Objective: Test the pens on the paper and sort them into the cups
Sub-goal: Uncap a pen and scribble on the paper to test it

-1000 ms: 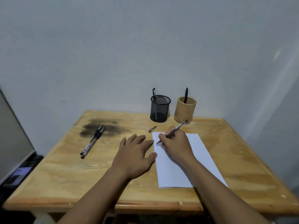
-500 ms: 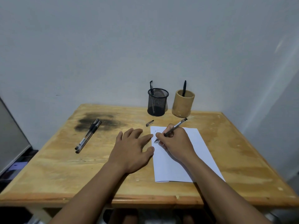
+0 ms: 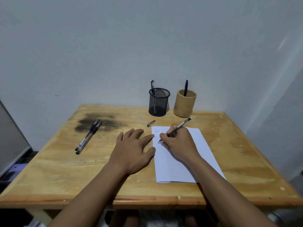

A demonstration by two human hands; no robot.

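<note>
My right hand (image 3: pixel 178 143) grips an uncapped pen (image 3: pixel 179 126) with its tip pressed on the upper left of the white paper (image 3: pixel 177 167); faint marks show near the sheet's top left corner. My left hand (image 3: pixel 132 149) lies flat with fingers spread, its fingertips and thumb at the paper's left edge. The pen's cap (image 3: pixel 151 123) lies just beyond the sheet. Two capped pens (image 3: pixel 88 136) lie side by side at the left. A black mesh cup (image 3: pixel 159 102) and a tan cup (image 3: pixel 185 103) stand at the back, each with one pen in it.
The wooden table (image 3: pixel 68 169) has a dark scorch stain (image 3: pixel 98 122) at its back left. A pale wall runs right behind the cups. A grey panel (image 3: pixel 9 138) stands to the left of the table.
The view has shifted slightly. My right hand has kept the pen on the paper, and faint marks have appeared near the sheet's top left corner. My left hand has stayed flat.
</note>
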